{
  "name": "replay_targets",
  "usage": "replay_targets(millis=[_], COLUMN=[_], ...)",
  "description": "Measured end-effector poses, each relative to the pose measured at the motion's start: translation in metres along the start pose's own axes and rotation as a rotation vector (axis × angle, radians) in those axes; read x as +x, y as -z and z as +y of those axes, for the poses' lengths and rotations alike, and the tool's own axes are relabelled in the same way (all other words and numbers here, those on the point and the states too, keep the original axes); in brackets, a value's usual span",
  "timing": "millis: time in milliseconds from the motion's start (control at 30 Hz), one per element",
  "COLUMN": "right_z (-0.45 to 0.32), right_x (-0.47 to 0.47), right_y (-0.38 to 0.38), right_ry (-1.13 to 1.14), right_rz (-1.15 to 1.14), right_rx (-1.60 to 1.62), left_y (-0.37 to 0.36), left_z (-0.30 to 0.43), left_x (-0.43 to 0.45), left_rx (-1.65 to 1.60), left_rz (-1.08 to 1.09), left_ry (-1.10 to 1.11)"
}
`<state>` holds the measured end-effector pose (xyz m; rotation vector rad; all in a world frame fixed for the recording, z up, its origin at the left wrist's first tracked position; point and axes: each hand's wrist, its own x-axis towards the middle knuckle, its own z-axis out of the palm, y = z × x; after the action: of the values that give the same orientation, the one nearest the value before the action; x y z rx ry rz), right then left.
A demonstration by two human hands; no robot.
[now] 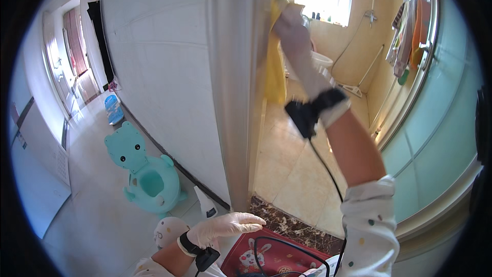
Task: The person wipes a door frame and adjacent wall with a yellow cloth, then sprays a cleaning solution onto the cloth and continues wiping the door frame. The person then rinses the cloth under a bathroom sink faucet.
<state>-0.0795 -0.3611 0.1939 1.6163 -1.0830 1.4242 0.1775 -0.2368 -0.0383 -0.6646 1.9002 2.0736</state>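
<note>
My right hand (292,27), in a pale thin glove and blurred, is raised at the doorway and holds a yellow cloth (275,67). The cloth hangs down along the inner side of the metal door frame (238,84). Part of it is hidden behind my fingers. Low in the view, my left hand (226,226), also gloved, is held out flat with nothing in it. It hovers above a red mat (276,256) printed with a rabbit. A black strap with a cabled device sits on each wrist.
A turquoise child's potty (173,173) stands left of the wall, near a white bottle (205,202). A blue board (113,109) lies farther along. Past the dark marble threshold (284,219), clothes (407,34) hang by the glass door (426,142). A floor squeegee (357,88) leans at the back.
</note>
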Motion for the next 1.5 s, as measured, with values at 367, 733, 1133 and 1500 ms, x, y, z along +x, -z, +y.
replay_targets(millis=[367,733,1133,1500], right_z=[0.007,-0.036,-0.112,-0.118], right_x=[0.035,-0.029,0.104,-0.103], right_y=[-0.002,0.076,0.056,0.092], right_ry=[-0.010,-0.777,0.184,-0.091], right_rz=[0.030,-0.086,0.048,-0.713], right_rx=[-0.058,0.388,-0.195,-0.070], left_y=[0.006,0.003,0.004,0.011], left_z=[-0.010,-0.017,-0.013,-0.034], left_x=[0.007,0.026,0.020,0.048], left_rx=[0.044,0.138,0.201,0.032], left_rz=[-0.059,-0.057,-0.054,-0.135], left_ry=[-0.259,-0.377,-0.362,-0.517])
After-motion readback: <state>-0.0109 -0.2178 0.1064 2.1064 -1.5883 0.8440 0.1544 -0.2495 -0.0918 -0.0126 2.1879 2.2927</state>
